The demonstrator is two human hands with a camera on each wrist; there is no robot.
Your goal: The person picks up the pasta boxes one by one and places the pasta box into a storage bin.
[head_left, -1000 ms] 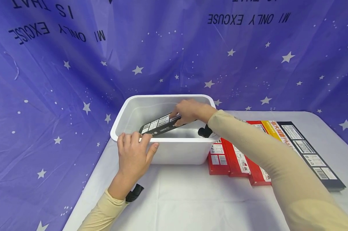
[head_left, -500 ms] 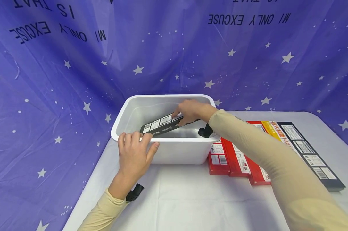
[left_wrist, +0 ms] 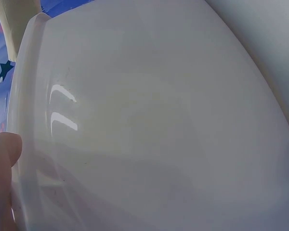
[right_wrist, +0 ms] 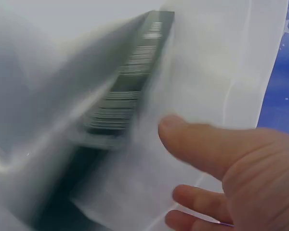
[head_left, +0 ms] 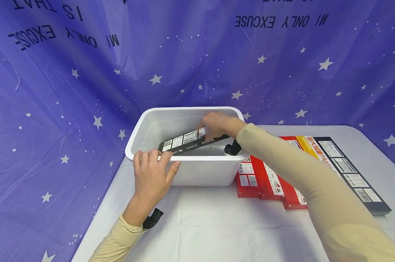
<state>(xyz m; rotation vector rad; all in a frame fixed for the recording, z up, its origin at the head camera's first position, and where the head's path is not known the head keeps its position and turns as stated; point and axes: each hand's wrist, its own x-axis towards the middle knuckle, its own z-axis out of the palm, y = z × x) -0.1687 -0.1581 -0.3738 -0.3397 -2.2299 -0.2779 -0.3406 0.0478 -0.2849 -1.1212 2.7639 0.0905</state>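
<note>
Black box (head_left: 190, 137) — near right fingers (right_wrist: 202, 199).

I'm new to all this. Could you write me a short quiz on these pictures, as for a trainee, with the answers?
1. True or false: the left grip is on the near rim of the white bin.
2. What colour is the long box inside the white bin, apart from its pale labels?
a) red
b) black
c) yellow
3. Fill in: in the head view, the red boxes lie to the ____ of the white bin.

Key: 1. True. 2. b) black. 3. right.
</note>
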